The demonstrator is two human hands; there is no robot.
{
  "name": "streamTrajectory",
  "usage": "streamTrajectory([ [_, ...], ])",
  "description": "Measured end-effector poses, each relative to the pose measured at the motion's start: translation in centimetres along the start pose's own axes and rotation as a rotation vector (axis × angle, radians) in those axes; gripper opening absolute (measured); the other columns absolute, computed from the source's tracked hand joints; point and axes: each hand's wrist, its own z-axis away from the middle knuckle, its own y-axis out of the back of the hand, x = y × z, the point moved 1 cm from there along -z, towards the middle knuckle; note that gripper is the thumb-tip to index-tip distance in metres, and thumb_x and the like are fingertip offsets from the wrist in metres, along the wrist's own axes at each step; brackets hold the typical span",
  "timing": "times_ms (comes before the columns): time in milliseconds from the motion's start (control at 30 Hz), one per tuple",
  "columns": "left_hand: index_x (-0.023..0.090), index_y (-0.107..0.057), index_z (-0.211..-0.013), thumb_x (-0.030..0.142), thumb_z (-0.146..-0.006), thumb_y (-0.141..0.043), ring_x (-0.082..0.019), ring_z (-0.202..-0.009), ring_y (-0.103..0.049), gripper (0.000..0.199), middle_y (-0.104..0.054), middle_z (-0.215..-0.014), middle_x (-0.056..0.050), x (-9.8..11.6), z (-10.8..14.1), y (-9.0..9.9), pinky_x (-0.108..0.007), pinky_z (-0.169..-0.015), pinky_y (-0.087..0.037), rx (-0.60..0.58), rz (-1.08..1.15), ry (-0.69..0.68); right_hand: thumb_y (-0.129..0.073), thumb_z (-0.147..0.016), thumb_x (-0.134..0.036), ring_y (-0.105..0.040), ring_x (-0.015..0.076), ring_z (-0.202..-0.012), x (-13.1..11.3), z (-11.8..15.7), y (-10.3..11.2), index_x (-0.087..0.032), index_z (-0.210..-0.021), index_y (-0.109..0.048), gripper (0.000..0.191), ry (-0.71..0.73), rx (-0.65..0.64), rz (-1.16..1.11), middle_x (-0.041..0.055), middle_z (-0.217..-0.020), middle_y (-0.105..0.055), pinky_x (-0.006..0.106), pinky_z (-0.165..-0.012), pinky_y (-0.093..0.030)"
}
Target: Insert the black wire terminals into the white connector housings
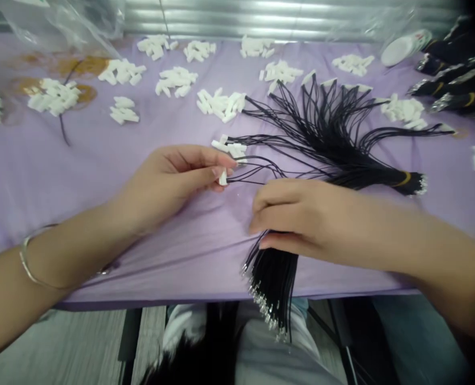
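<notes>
Nearest the body, the metal tips (267,315) of a black wire bundle (273,275) hang past the edge of the cloth-covered desk (61,176), just below the right hand (301,222). Its fingers (273,214) are curled closed around the wires, holding the bundle firmly. Left of them, the left hand (169,187), with a bangle (32,262) on its wrist, pinches a white connector (223,177) tightly between thumb and forefinger, thin wires trailing from it towards the right fingers. Just past those fingertips lies a small cluster of white connectors (231,148) on wire ends.

Farther beyond the fingers, the wires fan out, many ending in white connectors (329,83), while a yellow band (401,179) ties them off to the right. Beyond that, heaps of loose connectors (199,51) dot the desk, with black bundles (450,80) at the far right and a plastic bag (61,21) at the far left. Judging by this, a good share of the wire ends appear fitted, though many loose connectors are left.
</notes>
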Motion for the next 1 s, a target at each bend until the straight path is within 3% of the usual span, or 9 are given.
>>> streamTrajectory([
  [133, 0.024, -0.072, -0.091, 0.012, -0.069, -0.07, -0.009, -0.082, -0.061, 0.025, -0.069, -0.091, 0.004, 0.7, 0.1, 0.1, -0.015, -0.075, -0.047, -0.01, -0.035, -0.021, -0.055, -0.084, -0.017, -0.05, 0.0137, -0.079, 0.8, -0.3, -1.0, -0.016, -0.079, -0.064, 0.01, 0.031, -0.15, -0.135, 0.0029, -0.079, -0.055, 0.028, -0.07, -0.039],
  [333, 0.025, -0.069, -0.1, 0.02, -0.071, -0.071, -0.009, -0.087, -0.061, 0.03, -0.059, -0.12, 0.004, 0.9, 0.3, 0.1, -0.014, -0.077, -0.048, 0.021, -0.167, -0.102, -0.06, -0.08, -0.016, -0.05, 0.0098, -0.077, 1.9, -0.4, -1.0, -0.017, -0.081, -0.066, 0.006, -0.003, -0.164, -0.304, -0.0003, -0.078, -0.056, 0.022, -0.069, -0.038],
  [467, 0.025, -0.07, -0.096, 0.036, -0.07, -0.071, -0.009, -0.071, -0.059, 0.028, -0.068, -0.084, 0.003, 0.9, 0.3, 0.4, -0.014, -0.061, -0.046, 0.126, -0.463, -0.138, -0.061, -0.079, -0.016, -0.049, 0.0108, -0.079, 1.4, -0.4, -0.8, -0.016, -0.08, -0.066, 0.005, -0.045, -0.215, -0.297, -0.0004, -0.079, -0.058, 0.024, -0.074, -0.037],
  [600, 0.021, -0.07, -0.089, 0.04, -0.077, -0.063, -0.01, -0.068, -0.059, 0.024, -0.067, -0.074, 0.003, 1.3, 0.4, 0.3, -0.015, -0.059, -0.045, 0.141, -0.606, -0.158, -0.058, -0.081, -0.015, -0.048, 0.0116, -0.083, 1.0, -0.4, -0.5, -0.016, -0.077, -0.064, 0.006, -0.076, -0.3, -0.291, -0.0004, -0.082, -0.058, 0.026, -0.081, -0.033],
  [800, 0.019, -0.069, -0.09, 0.036, -0.077, -0.064, -0.01, -0.066, -0.064, 0.023, -0.068, -0.071, 0.003, 1.6, 0.2, 0.1, -0.017, -0.066, -0.052, 0.115, -0.52, -0.119, -0.048, -0.088, -0.02, -0.044, 0.0156, -0.082, 0.5, 0.0, -0.7, -0.014, -0.075, -0.055, 0.016, -0.014, -0.341, -0.105, 0.0022, -0.084, -0.052, 0.034, -0.083, -0.029],
  [1000, 0.019, -0.07, -0.08, 0.033, -0.075, -0.066, -0.012, -0.065, -0.066, 0.015, -0.069, -0.069, 0.002, 1.0, 0.0, 0.0, -0.017, -0.064, -0.055, 0.059, -0.326, -0.068, -0.04, -0.092, -0.022, -0.046, 0.0153, -0.08, 0.5, 0.1, -1.1, -0.014, -0.081, -0.053, 0.019, 0.006, -0.254, -0.081, 0.0029, -0.084, -0.053, 0.034, -0.084, -0.03],
])
